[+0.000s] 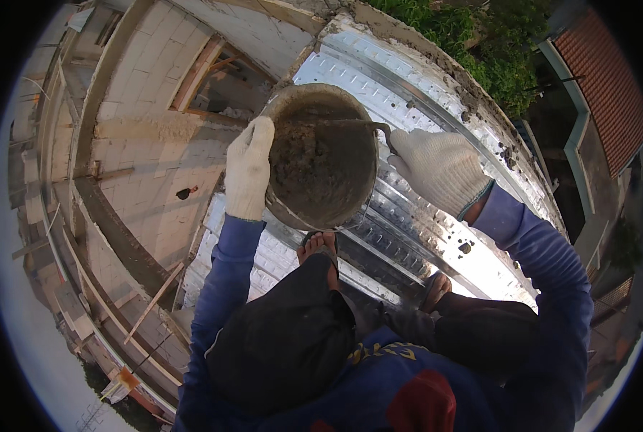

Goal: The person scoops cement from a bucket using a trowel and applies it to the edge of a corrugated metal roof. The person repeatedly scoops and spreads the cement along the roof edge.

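A round, mortar-crusted bucket [368,173] is in front of me, with wet grey-brown mortar [300,155] inside. My left hand [249,169], in a white knitted glove, is closed on the bucket's left rim. My right hand [437,169], gloved the same way, is closed at the right of the bucket around the handle end of a trowel. The trowel's bent metal neck [383,131] crosses the rim, and its thin blade reaches over the mortar. The handle itself is hidden by the glove.
My sandalled feet [320,246] are on ribbed metal decking [408,223], spotted with mortar lumps [465,248]. To the left, the decking ends beside a pale block wall [156,86] with a wood-framed opening [224,83]. Trees [444,29] and a red-tiled roof [609,86] lie beyond the right edge.
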Demonstrator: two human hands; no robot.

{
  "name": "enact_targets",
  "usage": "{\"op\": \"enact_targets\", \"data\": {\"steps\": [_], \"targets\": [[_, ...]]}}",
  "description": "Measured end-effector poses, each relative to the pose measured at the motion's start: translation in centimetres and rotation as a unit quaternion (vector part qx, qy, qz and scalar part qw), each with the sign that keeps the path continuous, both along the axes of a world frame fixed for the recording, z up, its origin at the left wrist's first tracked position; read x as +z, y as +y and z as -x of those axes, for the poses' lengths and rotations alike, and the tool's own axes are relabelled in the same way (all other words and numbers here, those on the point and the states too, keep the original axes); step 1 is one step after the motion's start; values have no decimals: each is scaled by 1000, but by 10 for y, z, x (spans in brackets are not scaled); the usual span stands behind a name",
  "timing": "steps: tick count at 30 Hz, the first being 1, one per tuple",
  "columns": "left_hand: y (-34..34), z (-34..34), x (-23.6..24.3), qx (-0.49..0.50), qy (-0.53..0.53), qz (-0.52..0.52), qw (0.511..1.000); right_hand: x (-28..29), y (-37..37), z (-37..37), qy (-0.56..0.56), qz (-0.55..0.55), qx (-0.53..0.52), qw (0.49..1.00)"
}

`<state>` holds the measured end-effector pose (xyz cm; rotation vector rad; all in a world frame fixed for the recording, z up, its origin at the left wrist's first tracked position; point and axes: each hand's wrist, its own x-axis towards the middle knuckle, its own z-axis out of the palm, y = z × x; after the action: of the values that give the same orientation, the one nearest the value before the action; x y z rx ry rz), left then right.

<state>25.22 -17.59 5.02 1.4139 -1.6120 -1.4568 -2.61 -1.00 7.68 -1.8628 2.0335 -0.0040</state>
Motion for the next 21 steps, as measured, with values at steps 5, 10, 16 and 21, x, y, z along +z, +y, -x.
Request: {"op": "enact_targets", "data": {"steps": [5,10,16,21], "targets": [[3,3,0,-67,12,16,998,-53,-11,-44,-36,-1,56,998],[8,4,8,-74,32,-15,997,11,2,-35,3,-167,72,983],[47,17,-3,-222,-73,215,948,-51,-18,-8,-42,-250,43,966],[41,-8,-3,-129,32,74,988,-20,-11,-19,-313,-368,-66,873]]}}
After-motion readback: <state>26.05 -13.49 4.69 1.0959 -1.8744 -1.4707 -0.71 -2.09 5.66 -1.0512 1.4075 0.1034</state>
